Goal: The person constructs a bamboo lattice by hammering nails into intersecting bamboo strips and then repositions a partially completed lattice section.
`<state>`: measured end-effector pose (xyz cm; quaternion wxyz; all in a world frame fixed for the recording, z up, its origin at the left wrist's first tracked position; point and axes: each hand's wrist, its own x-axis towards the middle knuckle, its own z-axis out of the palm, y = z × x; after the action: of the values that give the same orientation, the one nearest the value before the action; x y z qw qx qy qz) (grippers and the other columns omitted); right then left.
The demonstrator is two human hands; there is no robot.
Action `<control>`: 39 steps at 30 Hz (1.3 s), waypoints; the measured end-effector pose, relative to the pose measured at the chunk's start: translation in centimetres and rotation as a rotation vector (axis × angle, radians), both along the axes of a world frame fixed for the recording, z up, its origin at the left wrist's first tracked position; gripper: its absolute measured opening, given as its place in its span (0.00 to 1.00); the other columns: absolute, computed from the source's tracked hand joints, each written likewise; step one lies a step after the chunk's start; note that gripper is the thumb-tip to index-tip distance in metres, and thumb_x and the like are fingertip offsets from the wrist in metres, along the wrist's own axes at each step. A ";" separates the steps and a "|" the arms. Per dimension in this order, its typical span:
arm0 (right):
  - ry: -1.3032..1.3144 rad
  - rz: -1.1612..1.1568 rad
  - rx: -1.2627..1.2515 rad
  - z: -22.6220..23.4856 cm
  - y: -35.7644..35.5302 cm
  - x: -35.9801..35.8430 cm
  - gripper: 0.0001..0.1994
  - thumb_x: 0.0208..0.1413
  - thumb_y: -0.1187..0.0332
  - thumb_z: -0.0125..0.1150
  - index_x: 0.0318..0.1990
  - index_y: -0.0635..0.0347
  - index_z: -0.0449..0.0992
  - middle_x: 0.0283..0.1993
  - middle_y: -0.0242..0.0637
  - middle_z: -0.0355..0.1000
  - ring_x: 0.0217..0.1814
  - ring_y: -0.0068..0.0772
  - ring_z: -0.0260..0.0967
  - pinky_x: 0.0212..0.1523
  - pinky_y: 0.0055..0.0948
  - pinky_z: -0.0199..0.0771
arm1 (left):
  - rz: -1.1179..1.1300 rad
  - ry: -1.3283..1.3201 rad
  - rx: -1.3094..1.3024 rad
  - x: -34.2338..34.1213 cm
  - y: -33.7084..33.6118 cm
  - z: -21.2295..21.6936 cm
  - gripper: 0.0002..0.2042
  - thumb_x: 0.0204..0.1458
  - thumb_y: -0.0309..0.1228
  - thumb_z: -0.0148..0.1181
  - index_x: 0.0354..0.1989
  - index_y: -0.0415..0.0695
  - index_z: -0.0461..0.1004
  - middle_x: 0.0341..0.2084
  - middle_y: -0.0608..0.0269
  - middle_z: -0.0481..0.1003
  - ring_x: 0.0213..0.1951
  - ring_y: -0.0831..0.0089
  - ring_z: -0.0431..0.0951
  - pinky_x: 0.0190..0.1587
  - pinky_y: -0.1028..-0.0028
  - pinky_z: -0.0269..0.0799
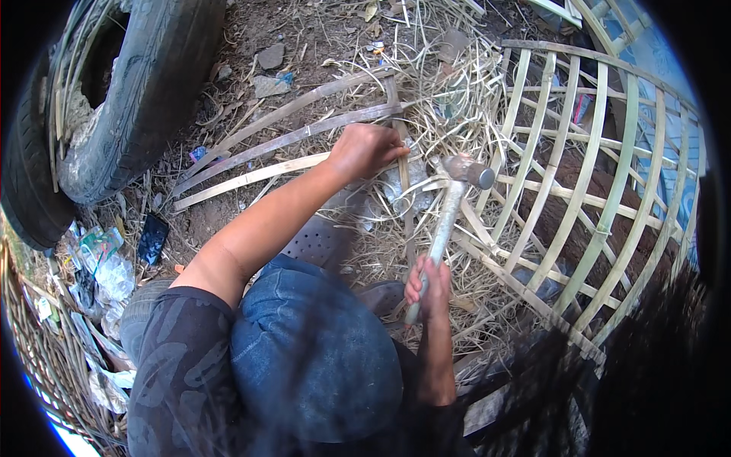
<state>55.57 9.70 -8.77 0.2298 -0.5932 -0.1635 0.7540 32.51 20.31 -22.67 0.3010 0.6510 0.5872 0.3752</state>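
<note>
My right hand (431,287) is wrapped round the lower handle of a hammer (445,217). The hammer's head lies up and to the right, just right of my left hand (367,149). That left hand is closed in a pinch at the crossing of the bamboo strips; whatever its fingertips hold is too small to make out. Below the fingertips an upright wooden strip (406,171) runs toward me. Several split bamboo strips (278,169) fan out to the left from it, the lowest passing by my left wrist.
A woven bamboo lattice panel (582,190) leans at the right over a brown log. Old tyres (145,99) stand at the upper left, with a dark phone (153,238) and plastic litter (114,274) below. Bamboo shavings (464,91) cover the ground around the strips.
</note>
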 end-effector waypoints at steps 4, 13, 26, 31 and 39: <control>-0.532 0.122 0.343 -0.7 1.1 -0.5 0.08 0.60 0.68 0.55 0.35 0.63 0.64 0.18 0.27 0.62 0.13 0.16 0.57 0.13 0.18 0.59 | 0.005 -0.002 0.017 -0.6 -0.3 -0.7 0.12 0.48 0.41 0.63 0.23 0.46 0.75 0.18 0.59 0.73 0.24 0.58 0.75 0.27 0.63 0.70; -0.791 0.247 0.633 0.1 0.9 -0.5 0.13 0.56 0.75 0.57 0.47 0.70 0.67 0.33 0.38 0.72 0.32 0.22 0.69 0.34 0.21 0.69 | 0.023 0.015 0.079 -0.3 -0.1 -0.2 0.12 0.45 0.34 0.66 0.19 0.42 0.73 0.17 0.60 0.74 0.21 0.63 0.75 0.24 0.67 0.70; -1.206 0.625 1.165 0.3 2.6 -1.8 0.22 0.47 0.76 0.64 0.52 0.66 0.71 0.38 0.50 0.74 0.34 0.51 0.73 0.35 0.38 0.72 | -0.065 -0.044 0.021 -1.0 -0.1 -0.1 0.08 0.42 0.28 0.65 0.25 0.40 0.72 0.22 0.57 0.74 0.27 0.57 0.76 0.29 0.63 0.71; -1.201 0.667 1.038 0.3 2.9 -2.7 0.22 0.48 0.76 0.64 0.53 0.66 0.71 0.38 0.50 0.73 0.34 0.49 0.74 0.34 0.38 0.72 | -0.048 -0.058 0.030 -1.3 -0.2 -0.4 0.08 0.45 0.31 0.64 0.25 0.41 0.73 0.21 0.55 0.74 0.27 0.56 0.76 0.28 0.63 0.70; -1.159 0.672 1.035 1.1 3.4 -2.9 0.22 0.49 0.77 0.62 0.54 0.65 0.71 0.36 0.49 0.73 0.34 0.47 0.74 0.34 0.36 0.72 | 0.024 -0.110 0.140 -1.1 -0.3 -0.9 0.07 0.45 0.30 0.64 0.26 0.41 0.73 0.22 0.54 0.74 0.26 0.55 0.75 0.28 0.62 0.70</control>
<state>52.65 13.08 -7.63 0.1159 -0.6259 -0.7478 0.1887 31.40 20.03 -23.54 0.2820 0.6418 0.5500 0.4540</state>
